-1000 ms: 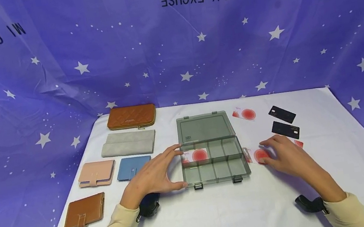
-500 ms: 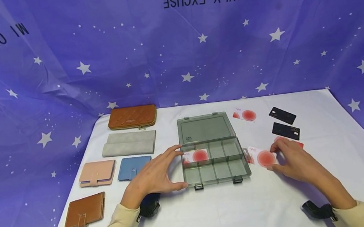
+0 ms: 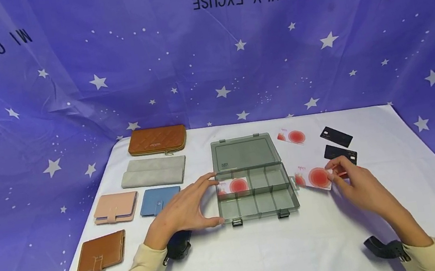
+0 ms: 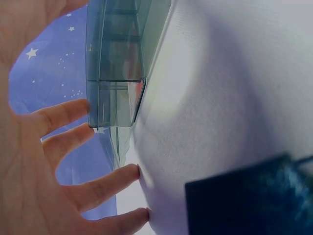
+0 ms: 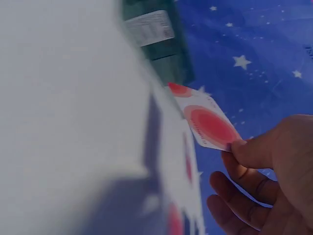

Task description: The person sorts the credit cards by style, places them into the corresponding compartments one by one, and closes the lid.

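Note:
In the head view, my right hand (image 3: 362,186) pinches a white card with a red circle (image 3: 312,177) by its right end. The right wrist view shows thumb and forefinger on the card's corner. An open grey-green see-through compartment box (image 3: 265,203) stands left of that card. My left hand (image 3: 182,208) touches the box's left end with its fingers spread, thumb near the front corner. A similar red-and-white card (image 3: 233,186) is at the box's back left, across a divider. Between the left fingers (image 4: 68,116) and the box wall, the left wrist view shows contact.
Another red-and-white card (image 3: 291,136) lies at the back, with two black cards (image 3: 337,136) to its right. On the left lie a brown zip wallet (image 3: 156,140), a grey wallet (image 3: 154,171), a pink one (image 3: 116,207), a blue one (image 3: 159,200) and a brown one (image 3: 101,252).
My right hand has drawn back to the right, then raised the red-and-white card by its right end from beside the box. My left hand has stayed at the box.

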Motion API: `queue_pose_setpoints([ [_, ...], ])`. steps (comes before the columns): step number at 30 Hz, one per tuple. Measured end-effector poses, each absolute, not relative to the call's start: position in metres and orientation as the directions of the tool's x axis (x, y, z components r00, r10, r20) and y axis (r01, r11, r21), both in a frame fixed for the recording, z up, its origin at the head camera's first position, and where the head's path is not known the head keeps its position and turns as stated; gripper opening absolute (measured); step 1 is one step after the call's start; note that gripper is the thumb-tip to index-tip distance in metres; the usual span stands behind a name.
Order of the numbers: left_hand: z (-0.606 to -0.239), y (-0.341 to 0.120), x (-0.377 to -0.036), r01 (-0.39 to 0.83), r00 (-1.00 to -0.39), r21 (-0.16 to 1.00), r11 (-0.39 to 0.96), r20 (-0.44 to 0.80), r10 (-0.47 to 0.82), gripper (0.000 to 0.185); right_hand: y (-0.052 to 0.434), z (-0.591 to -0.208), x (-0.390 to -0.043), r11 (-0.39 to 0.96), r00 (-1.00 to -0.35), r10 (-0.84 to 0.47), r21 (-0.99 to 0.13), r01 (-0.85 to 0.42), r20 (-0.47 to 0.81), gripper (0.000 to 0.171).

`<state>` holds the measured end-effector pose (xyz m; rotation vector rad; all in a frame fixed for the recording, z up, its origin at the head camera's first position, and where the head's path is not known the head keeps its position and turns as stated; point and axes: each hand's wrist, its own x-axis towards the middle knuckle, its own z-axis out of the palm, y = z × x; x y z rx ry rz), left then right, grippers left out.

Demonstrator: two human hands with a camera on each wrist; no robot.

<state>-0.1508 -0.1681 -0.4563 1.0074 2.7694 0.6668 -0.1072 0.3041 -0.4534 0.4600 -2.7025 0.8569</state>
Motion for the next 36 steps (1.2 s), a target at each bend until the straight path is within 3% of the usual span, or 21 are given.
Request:
queue_pose_setpoints([
  [10, -0.458, -0.168, -0.151, 0.567, -0.777, 0.459, 0.684, 0.025, 0.628, 0.096, 0.264, -0.429, -0.138, 0.732, -0.899, -0.263, -0.534, -0.423, 0.351, 0.024],
  [20, -0.457, -0.169, -0.151, 0.579, -0.771, 0.458, 0.675, 0.038, 0.636, 0.097, 0.204, -0.444, -0.161, 0.621, -0.855, -0.418, -0.591, -0.516, 0.307, 0.019],
  [36, -0.457, -0.169, -0.153, 0.587, -0.768, 0.445, 0.676, 0.043, 0.639, 0.097, 0.151, -0.469, -0.162, 0.709, -0.875, -0.434, -0.518, -0.479, 0.216, 0.021],
])
